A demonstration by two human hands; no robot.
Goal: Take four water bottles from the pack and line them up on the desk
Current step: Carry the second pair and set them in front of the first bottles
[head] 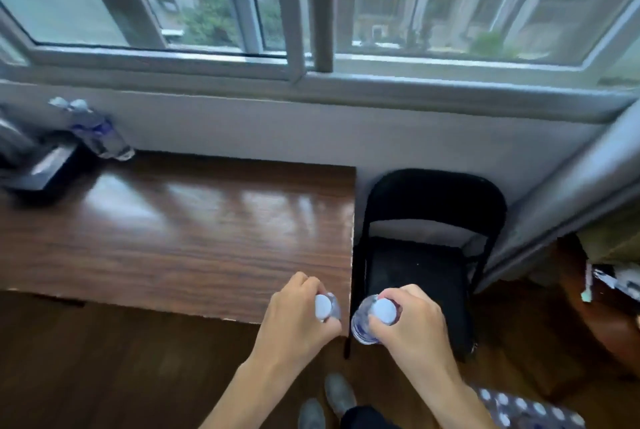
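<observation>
My left hand (294, 316) grips a clear water bottle (327, 306) by its neck, white cap up, above the desk's near right corner. My right hand (412, 319) holds a second water bottle (363, 323) the same way, just past the desk's right edge, over the chair. The brown wooden desk (194, 227) stretches to the left. Two more bottles (98, 130) with blue labels stand close together at the desk's far left corner, against the wall. The pack (533, 409) of white-capped bottles shows at the bottom right, on the floor.
A black folding chair (429, 248) stands right of the desk. A dark box with a grey bag (38, 165) sits at the desk's far left. The window and wall run behind. My feet (325, 401) are on the wooden floor below.
</observation>
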